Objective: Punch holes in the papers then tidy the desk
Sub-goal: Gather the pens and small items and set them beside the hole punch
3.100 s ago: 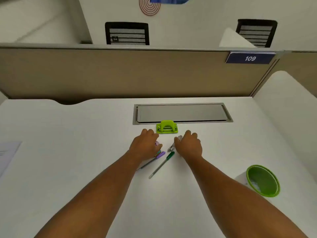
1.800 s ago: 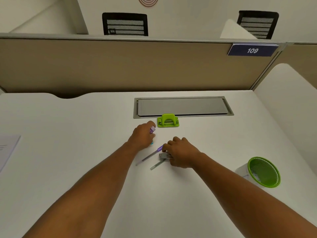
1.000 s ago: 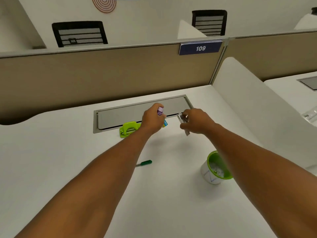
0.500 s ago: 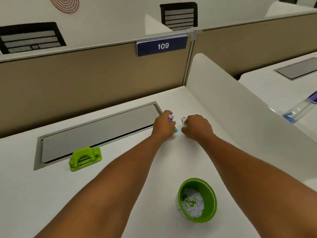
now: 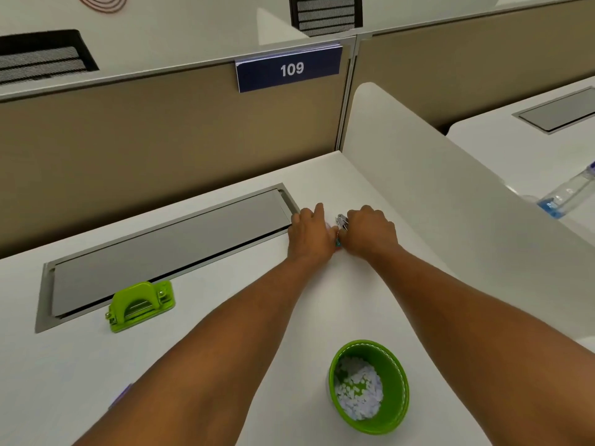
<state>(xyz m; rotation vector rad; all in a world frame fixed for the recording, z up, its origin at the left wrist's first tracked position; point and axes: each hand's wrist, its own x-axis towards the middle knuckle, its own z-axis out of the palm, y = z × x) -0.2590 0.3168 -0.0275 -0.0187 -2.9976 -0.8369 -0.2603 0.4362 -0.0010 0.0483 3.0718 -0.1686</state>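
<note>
White desk [image 5: 225, 365], bounded beyond the hands by one tan partition [image 5: 161, 149] bearing a blue plate [image 5: 288, 69] marked 109; one white divider [image 5: 450, 194] just right of the right hand. One grey hatch [image 5: 167, 249] set flush in the desk, its end touching the left hand. One green bin [image 5: 370, 386], holding white paper dots, near the right forearm, on the near side of both hands. One green hole punch [image 5: 141, 305], well left of the left hand, beside the hatch edge. Left hand [image 5: 310, 235] curled over small items, mostly hidden. Right hand [image 5: 370, 235] gripping a metal clip [image 5: 342, 221]. Hands just beside each other.
</note>
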